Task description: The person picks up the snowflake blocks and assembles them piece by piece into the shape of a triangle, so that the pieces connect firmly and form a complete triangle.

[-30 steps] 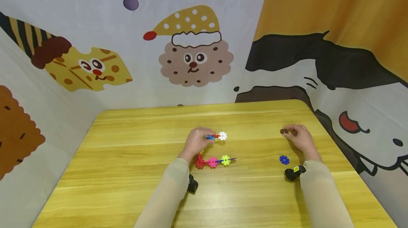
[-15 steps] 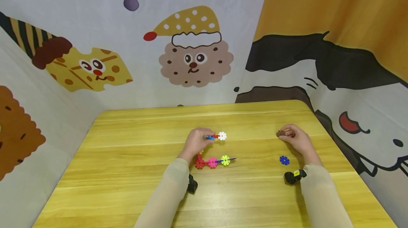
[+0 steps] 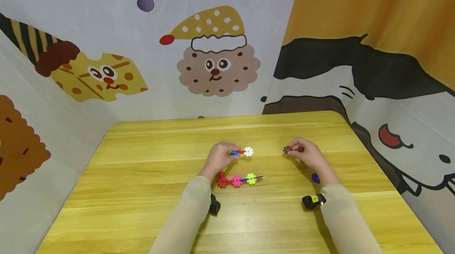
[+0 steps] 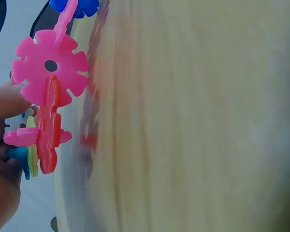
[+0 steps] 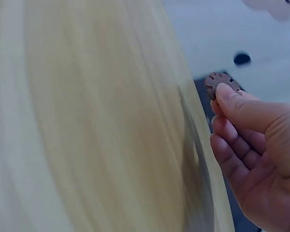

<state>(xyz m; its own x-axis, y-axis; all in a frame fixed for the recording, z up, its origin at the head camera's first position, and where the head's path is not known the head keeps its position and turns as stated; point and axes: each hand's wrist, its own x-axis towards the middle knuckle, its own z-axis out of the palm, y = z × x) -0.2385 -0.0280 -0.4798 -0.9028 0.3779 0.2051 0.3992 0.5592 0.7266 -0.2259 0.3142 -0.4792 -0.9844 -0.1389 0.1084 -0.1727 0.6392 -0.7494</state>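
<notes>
My left hand [image 3: 218,159] holds a curved chain of notched plastic discs slotted together. One end, past a blue and a red piece, has a white disc [image 3: 248,151] pointing right. The rest runs toward me through a red disc [image 3: 222,182], a pink disc [image 3: 237,181] and a yellow-green disc [image 3: 251,179]. In the left wrist view the pink disc [image 4: 31,58] is joined to an edge-on red disc [image 4: 49,130]; part of the chain is hidden by the fingers. To the right, my right hand [image 3: 309,155] pinches a brown disc [image 3: 287,150] between thumb and finger, apart from the chain.
A loose blue disc [image 3: 315,178] lies on the wooden table [image 3: 142,190], partly covered by the right wrist. Black wrist cameras, such as the right one [image 3: 311,202], hang low over the tabletop. A printed curtain [image 3: 160,80] stands behind the table's far edge.
My right hand has moved left with the brown disc, nearer to the white disc, and its wrist now partly covers the blue disc. The left hand and chain have stayed still.
</notes>
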